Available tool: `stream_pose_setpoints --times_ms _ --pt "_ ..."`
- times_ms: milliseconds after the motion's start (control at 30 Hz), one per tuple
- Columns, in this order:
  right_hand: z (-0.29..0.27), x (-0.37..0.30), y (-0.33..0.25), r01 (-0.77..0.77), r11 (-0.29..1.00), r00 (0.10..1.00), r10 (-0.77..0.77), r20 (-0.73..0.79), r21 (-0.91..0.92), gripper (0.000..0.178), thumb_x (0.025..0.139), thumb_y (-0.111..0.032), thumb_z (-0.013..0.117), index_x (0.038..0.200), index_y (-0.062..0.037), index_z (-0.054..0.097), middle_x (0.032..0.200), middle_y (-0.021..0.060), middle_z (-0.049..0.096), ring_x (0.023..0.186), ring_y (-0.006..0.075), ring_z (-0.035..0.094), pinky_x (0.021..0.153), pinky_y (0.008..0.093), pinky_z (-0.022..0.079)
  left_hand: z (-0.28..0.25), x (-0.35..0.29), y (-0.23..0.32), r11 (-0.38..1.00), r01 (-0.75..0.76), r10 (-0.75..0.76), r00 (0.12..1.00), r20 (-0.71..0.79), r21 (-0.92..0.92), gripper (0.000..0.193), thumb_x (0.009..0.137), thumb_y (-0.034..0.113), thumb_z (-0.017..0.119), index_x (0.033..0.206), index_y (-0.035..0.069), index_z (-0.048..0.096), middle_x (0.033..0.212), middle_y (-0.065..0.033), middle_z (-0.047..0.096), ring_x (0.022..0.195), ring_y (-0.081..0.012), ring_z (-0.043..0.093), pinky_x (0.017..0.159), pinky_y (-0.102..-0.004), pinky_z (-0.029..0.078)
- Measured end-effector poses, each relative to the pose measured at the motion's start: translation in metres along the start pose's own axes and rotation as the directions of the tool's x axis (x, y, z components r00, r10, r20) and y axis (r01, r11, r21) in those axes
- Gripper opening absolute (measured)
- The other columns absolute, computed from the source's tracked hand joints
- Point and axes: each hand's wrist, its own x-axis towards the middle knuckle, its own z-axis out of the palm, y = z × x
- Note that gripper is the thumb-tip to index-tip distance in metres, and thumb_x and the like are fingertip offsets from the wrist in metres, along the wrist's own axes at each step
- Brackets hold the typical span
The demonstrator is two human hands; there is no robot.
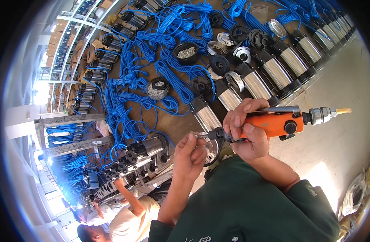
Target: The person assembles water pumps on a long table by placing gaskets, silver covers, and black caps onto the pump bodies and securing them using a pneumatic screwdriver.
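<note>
My right hand (249, 129) is wrapped round an orange air screwdriver (273, 125) with a long metal lever. The tool lies roughly level across my chest, its hose fitting (321, 115) at the right and its black nose (215, 133) at the left. Fingers pinched, my left hand (189, 155) is at the tip of that nose. A small shiny metal piece shows at the fingertips, too small to tell whether it is a screw or the bit. Just beyond the tool stands a silver cylindrical motor pump (206, 117) with a black top.
More silver pumps (284, 72) line the right edge of the bench. Coils of blue cable (130, 66) cover much of it. Two black bowls of small screws, one nearer (157, 89), one farther (186, 54), sit among black and perforated caps. At lower left, a co-worker (130, 218) reaches toward other pumps.
</note>
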Motion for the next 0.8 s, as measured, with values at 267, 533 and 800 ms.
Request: stream_pose_setpoints --times_ms 267,533,800 --pt "0.000 -0.001 -0.003 0.029 0.999 0.999 -0.028 -0.022 0.014 0.029 0.080 -0.004 0.056 0.106 -0.0019 0.045 0.080 0.0116 0.053 0.061 0.0144 0.052 0.064 0.0328 0.048 0.008 -0.002 -0.001 1.000 -0.020 0.021 0.999 -0.028 0.013 0.017 0.098 0.018 0.056 0.100 0.002 0.062 0.087 -0.0101 0.069 0.048 -0.0033 0.035 0.043 -0.0173 0.028" --pt "-0.009 -0.007 -0.003 -0.011 0.995 0.997 0.018 0.070 -0.099 0.029 0.083 -0.011 0.054 0.108 -0.0040 0.041 0.083 0.0079 0.049 0.057 0.0118 0.048 0.063 0.0306 0.045 -0.010 0.002 0.002 0.948 -0.093 0.088 0.996 0.032 0.303 0.015 0.096 0.015 0.060 0.099 0.001 0.065 0.073 -0.0036 0.063 0.048 -0.0025 0.038 0.044 -0.0193 0.026" --pt "-0.049 -0.017 0.029 -0.172 0.973 0.985 0.167 -0.043 -0.154 0.029 0.077 0.007 0.049 0.106 0.0005 0.045 0.084 0.0120 0.057 0.066 0.0140 0.056 0.061 0.0274 0.048 0.015 0.007 0.029 0.038 -0.129 -0.080 0.988 0.132 0.991 0.049 0.081 0.001 0.054 0.129 -0.010 0.051 0.057 -0.0020 0.053 0.054 -0.0088 0.044 0.052 -0.0258 0.039"
